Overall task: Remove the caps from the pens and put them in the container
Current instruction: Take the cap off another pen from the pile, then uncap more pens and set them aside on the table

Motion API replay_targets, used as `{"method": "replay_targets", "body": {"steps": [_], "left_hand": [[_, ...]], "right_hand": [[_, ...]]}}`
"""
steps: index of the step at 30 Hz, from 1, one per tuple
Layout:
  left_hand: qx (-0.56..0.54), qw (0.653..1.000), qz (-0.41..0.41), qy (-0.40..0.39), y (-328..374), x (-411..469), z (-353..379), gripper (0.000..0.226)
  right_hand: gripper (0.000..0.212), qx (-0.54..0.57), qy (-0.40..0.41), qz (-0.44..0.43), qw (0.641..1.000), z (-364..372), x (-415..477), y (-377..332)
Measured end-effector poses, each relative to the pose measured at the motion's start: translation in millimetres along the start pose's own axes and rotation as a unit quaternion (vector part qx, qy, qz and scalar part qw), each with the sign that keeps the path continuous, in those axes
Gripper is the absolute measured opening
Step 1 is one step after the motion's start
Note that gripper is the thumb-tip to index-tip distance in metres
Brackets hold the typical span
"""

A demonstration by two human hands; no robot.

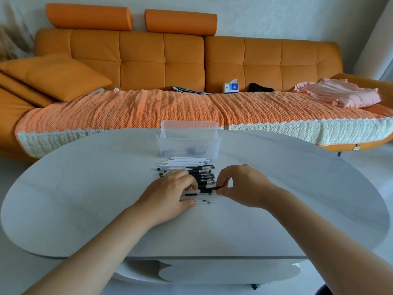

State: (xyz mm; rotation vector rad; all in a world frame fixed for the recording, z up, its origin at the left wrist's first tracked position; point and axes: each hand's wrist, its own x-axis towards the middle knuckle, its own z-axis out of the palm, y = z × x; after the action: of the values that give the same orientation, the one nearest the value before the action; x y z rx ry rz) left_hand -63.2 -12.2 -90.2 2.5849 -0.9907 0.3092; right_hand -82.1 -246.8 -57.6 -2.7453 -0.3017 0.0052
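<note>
A row of white pens with black caps (202, 174) lies side by side on the grey oval table (85, 199), just in front of a clear ribbed plastic container (189, 143). A few dark caps show through the container's wall. My left hand (172, 194) holds the body of one pen near the front of the row. My right hand (240, 184) pinches the black cap at that pen's right end between thumb and fingers. Two uncapped pens (204, 202) lie closest to me, partly under my left hand.
Behind the table stands an orange sofa (161, 60) with a knitted cover, a cushion, a tissue box (231, 87), papers and pink clothing (340, 93). The table's left and right halves carry nothing. Its front edge is close to me.
</note>
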Motion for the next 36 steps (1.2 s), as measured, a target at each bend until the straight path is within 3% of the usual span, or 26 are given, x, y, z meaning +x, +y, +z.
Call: {"method": "replay_targets", "body": {"steps": [6, 11, 21, 29, 36], "left_hand": [[0.044, 0.995, 0.021, 0.087, -6.3, 7.4, -9.8, 0.038], [0.005, 0.997, -0.028, 0.066, -5.0, 6.4, -17.5, 0.024], [-0.029, 0.997, -0.004, 0.076, -3.1, 5.7, -18.6, 0.013], [-0.052, 0.995, -0.007, 0.082, -1.6, 8.6, -16.5, 0.007], [-0.056, 0.995, -0.007, 0.087, -4.4, 12.6, -19.7, 0.006]], "right_hand": [[0.006, 0.057, 0.048, -0.011, 0.997, -3.5, 2.4, -3.0], [0.015, 0.061, 0.104, -0.056, 0.991, 1.3, 7.4, -12.4], [0.025, -0.018, 0.009, -0.094, 0.995, 11.7, 15.4, -31.4], [0.023, -0.052, 0.032, -0.117, 0.991, 16.3, 14.9, -35.2], [0.023, -0.01, 0.032, -0.12, 0.992, 6.9, 12.1, -35.3]]}}
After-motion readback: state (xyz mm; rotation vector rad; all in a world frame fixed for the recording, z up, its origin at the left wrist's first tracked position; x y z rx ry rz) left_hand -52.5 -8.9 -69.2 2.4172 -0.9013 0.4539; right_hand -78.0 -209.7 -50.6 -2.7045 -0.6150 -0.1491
